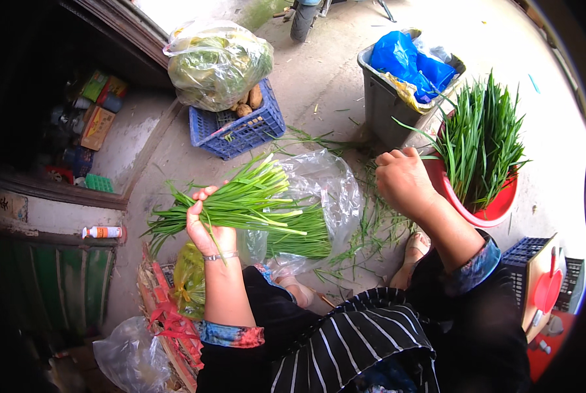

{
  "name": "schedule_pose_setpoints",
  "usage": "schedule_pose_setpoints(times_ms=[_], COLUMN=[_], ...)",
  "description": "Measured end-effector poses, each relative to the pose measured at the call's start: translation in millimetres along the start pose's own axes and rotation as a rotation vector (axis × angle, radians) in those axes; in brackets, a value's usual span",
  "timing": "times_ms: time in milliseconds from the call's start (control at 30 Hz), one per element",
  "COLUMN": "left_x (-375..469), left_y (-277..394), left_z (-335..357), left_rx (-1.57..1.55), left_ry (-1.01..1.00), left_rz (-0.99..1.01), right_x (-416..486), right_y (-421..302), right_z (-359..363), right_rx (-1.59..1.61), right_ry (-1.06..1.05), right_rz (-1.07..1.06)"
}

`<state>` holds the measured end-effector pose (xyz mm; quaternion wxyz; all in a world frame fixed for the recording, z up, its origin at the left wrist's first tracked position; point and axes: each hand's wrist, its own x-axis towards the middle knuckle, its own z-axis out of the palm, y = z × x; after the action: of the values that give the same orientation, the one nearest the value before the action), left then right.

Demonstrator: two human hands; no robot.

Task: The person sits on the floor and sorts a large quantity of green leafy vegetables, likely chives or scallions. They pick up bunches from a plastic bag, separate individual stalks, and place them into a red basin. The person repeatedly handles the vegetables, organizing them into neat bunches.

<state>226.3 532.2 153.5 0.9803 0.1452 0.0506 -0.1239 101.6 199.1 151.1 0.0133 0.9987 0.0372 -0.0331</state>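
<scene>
My left hand grips a bunch of green garlic chives, the pale cut ends pointing right and the leafy tips left. Below the bunch, more chives lie in a clear plastic bag on the ground. My right hand is raised near a red basin, its fingers curled; a thin leaf shows beside the fingertips, and I cannot tell whether they pinch it. Long leafy chives stand upright in the basin. Loose trimmings are scattered between the bag and my foot.
A blue plastic crate holds brown root vegetables and a bulging clear bag of greens. The grey bin contains blue bags. A yellow bag sits left of my legs, and a dark crate with a board stands at right.
</scene>
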Motion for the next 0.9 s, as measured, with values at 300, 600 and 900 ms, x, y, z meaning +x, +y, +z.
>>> schedule_pose_setpoints(times_ms=[300, 600, 900], left_x=[-6, -14, -9], left_y=[-28, -63, -56], left_z=[6, 10, 9], left_rx=[0.18, 0.253, 0.29], left_ry=[0.045, 0.026, -0.073], left_rz=[0.032, -0.074, -0.126], right_x=[6, 23, 10], right_y=[-21, -60, -47], right_z=[-13, -11, -27], right_rx=[0.675, 0.488, 0.764], right_ry=[0.367, 0.367, 0.002], right_rz=[-0.169, -0.39, -0.437])
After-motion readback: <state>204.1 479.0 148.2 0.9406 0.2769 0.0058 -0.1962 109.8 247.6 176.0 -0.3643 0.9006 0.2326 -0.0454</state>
